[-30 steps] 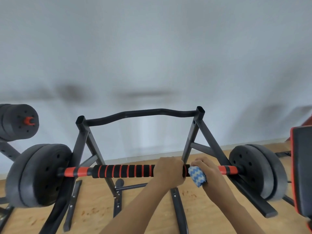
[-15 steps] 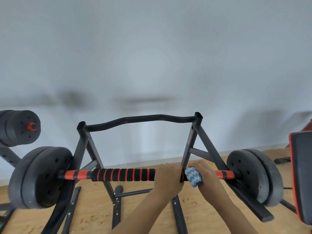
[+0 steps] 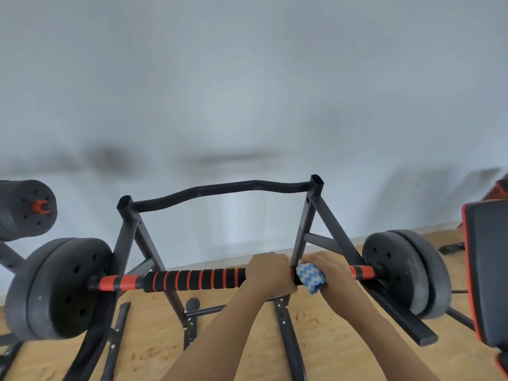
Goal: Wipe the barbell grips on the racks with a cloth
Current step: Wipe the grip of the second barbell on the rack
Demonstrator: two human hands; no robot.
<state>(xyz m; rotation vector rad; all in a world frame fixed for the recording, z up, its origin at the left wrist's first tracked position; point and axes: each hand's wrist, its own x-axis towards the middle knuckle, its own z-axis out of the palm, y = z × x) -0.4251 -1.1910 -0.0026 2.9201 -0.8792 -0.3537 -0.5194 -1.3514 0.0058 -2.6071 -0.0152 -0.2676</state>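
1. Fingers of the right hand (image 3: 334,273) are curled over the bar with the cloth (image 3: 311,278) bunched under them, a blue-and-white zigzag fold poking out on the thumb side. The cloth is pressed against the right end of the striped grip (image 3: 196,280), just where black foam gives way to the orange sleeve (image 3: 362,272).
2. Fingers of the left hand (image 3: 270,273) wrap over the top of the same grip, clenched round it, right beside the cloth hand and almost touching it.
3. Compared with a second ago, the two hands sit in the same place on the bar; the cloth has barely travelled along it. What has moved is mostly the view, with the barbell (image 3: 118,281) lying lower in the picture than before.
4. For the task this suggests the person is scrubbing one spot, or twisting the cloth round the bar, with the left hand bracing it so it does not roll on the rack (image 3: 313,213).
5. The long run of striped grip to the left of the hands is uncovered and looks still to be wiped; the left hand will need to shift for that.
6. Further out, a weight plate (image 3: 395,276) closes each end, a second barbell (image 3: 30,207) sits at far left, and a padded bench (image 3: 486,270) stands at right.
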